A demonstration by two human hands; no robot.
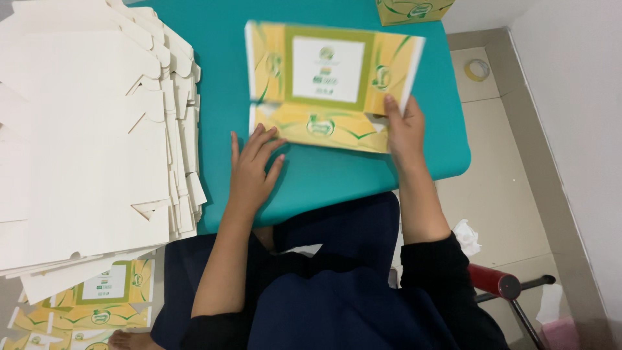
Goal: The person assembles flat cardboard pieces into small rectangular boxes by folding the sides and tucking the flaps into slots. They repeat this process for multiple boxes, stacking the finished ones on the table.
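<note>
Head view, looking down at a teal tabletop (337, 175).

Yellow-and-green printed carton blank (330, 84) lies at about 12 o'clock from the person's lap, partly folded: the upper panel with a white label patch is slightly blurred, and the lower flap lies toward the person.

Right hand (403, 129): closed on the carton blank at its 4 o'clock corner, thumb on the printed face, other fingers hidden behind the edge.

Left hand (253, 168): fingers spread wide, palm down flat on the tabletop, fingertips touching the lower flap at the blank's 7 o'clock corner. Holds nothing.

Large stack of flat blanks (91, 142), plain off-white side up, at 9 o'clock, overhanging the tabletop's left edge and well apart from the left hand.

More printed blanks (97, 304) lie lower, at 7 o'clock, beneath that stack.

One assembled box (414, 10) of the same print at 1 o'clock, cut off by the frame's top edge.

On the floor at 2 o'clock: tape roll (478, 69). Crumpled white paper (468, 236) at 4 o'clock.
</note>
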